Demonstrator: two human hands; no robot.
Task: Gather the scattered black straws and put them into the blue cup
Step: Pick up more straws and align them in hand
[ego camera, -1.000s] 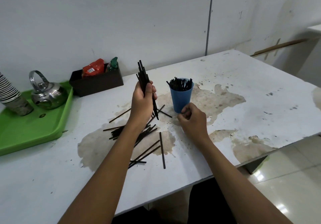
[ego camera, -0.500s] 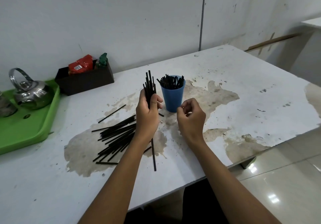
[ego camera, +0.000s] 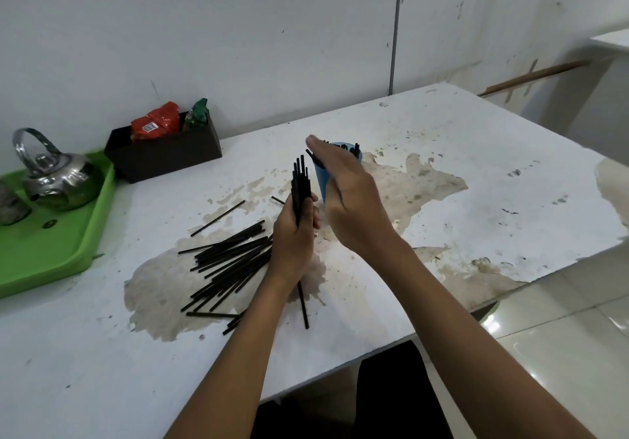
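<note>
My left hand (ego camera: 295, 234) is closed around an upright bundle of black straws (ego camera: 301, 183) near the table's middle. Just right of it stands the blue cup (ego camera: 321, 180), holding several black straws and mostly hidden behind my right hand (ego camera: 343, 197). That hand is raised in front of the cup, fingers stretched flat toward the bundle's top, holding nothing. A loose pile of black straws (ego camera: 231, 261) lies on the stained table left of my left hand. One single straw (ego camera: 303, 306) lies by my left wrist, another (ego camera: 218, 218) further back.
A green tray (ego camera: 68, 251) with a steel kettle (ego camera: 58, 176) sits at the left edge. A dark box (ego camera: 166, 156) holding red and green packets stands against the wall. The white table (ego camera: 476, 183) ends close at front and right, with tiled floor beyond.
My right hand has lifted from the table and opened, now reaching flat across the front of the cup. My left hand keeps the bundle upright, slightly lower and closer to the cup.
</note>
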